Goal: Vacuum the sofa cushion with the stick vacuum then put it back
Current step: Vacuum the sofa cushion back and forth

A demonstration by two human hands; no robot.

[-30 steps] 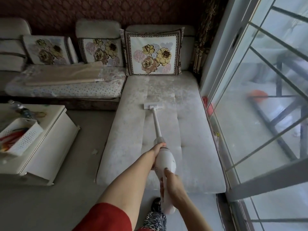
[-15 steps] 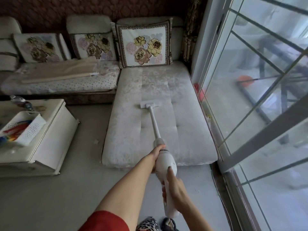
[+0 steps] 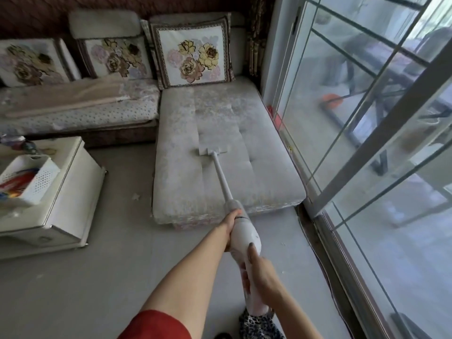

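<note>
The right hand (image 3: 263, 272) wraps the rear handle of the white plastic stick vacuum (image 3: 241, 237), its grip closed around it with one finger laid forward on the body. The left hand (image 3: 231, 222), arm in a red sleeve (image 3: 156, 325), has its grip clasped round the grey collar where the body meets the tube. The slim white tube runs up and away to a flat rectangular white floor head (image 3: 212, 150), which lies on the middle of the pale, tufted sofa cushion (image 3: 195, 182) (a long chaise seat with a faint floral print). Grey floor (image 3: 102, 277) spreads below. A glass sliding door with metal frame (image 3: 367, 133) runs just beside the cushion's right edge. To the left stands a white counter (image 3: 61, 206) carrying a white perforated basket (image 3: 31, 177). Farther off, a square floral throw pillow (image 3: 192, 53) leans upright at the cushion's far end, with two more along the neighbouring seat.
</note>
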